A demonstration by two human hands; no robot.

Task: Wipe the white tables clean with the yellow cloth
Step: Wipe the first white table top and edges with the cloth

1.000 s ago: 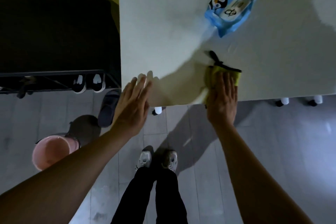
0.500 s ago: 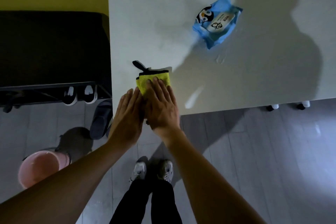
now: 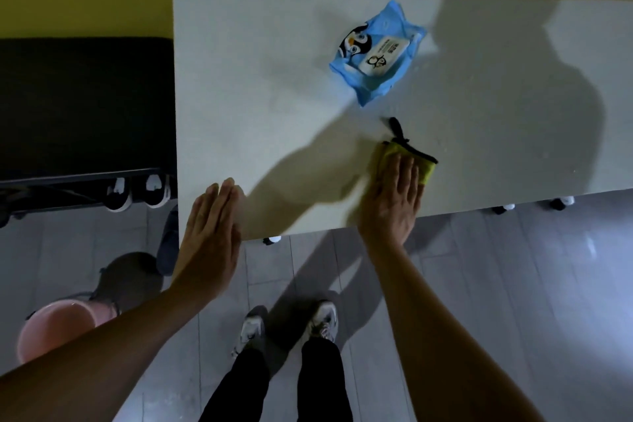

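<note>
Right hand [image 3: 390, 202], fingers flat together, presses the folded yellow cloth [image 3: 426, 169] at centre-right of the frame, unwiped white table [image 3: 257, 96] lying leftward.

matt white table [image 3: 274, 113], soft yellow cloth [image 3: 428, 173], glossy blue plastic wipes pack [image 3: 376, 55]

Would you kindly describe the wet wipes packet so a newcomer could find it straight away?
Start at the white table against the yellow wall. Toward its far edge, beyond the yellow cloth under the right hand, lies the wipes packet. It alone is blue, crinkled, with a penguin picture.
</note>
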